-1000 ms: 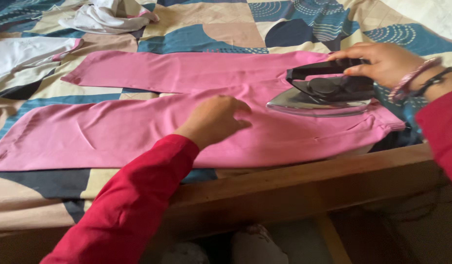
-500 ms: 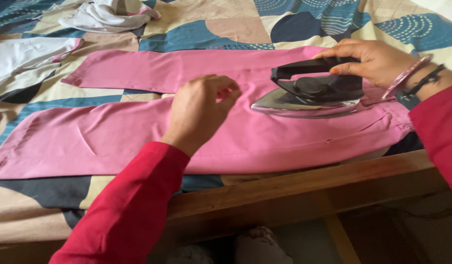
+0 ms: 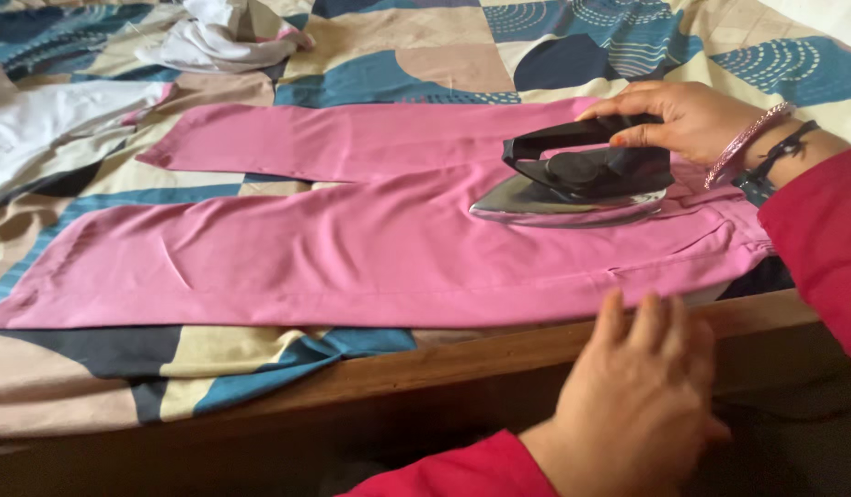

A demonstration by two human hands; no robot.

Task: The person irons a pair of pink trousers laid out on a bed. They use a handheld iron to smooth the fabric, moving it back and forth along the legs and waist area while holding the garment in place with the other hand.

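Pink trousers (image 3: 352, 248) lie flat on a patterned bedspread, legs stretching to the left. A black and silver iron (image 3: 577, 184) rests on the trousers near the waist end. My right hand (image 3: 688, 120) grips the iron's black handle; bangles and a dark band circle that wrist. My left hand (image 3: 642, 396) hovers at the bed's wooden edge, below the trousers' lower hem side, fingers apart and holding nothing. Both arms wear red sleeves.
A wooden bed rail (image 3: 425, 368) runs along the front. White clothes (image 3: 62, 124) lie at the left, and a crumpled white garment (image 3: 228, 37) sits at the top. The bedspread (image 3: 416, 55) has blue, beige and navy patches.
My left hand lifted off the trousers and drew back right and down to the bed's edge. The iron slid slightly left along the fabric.
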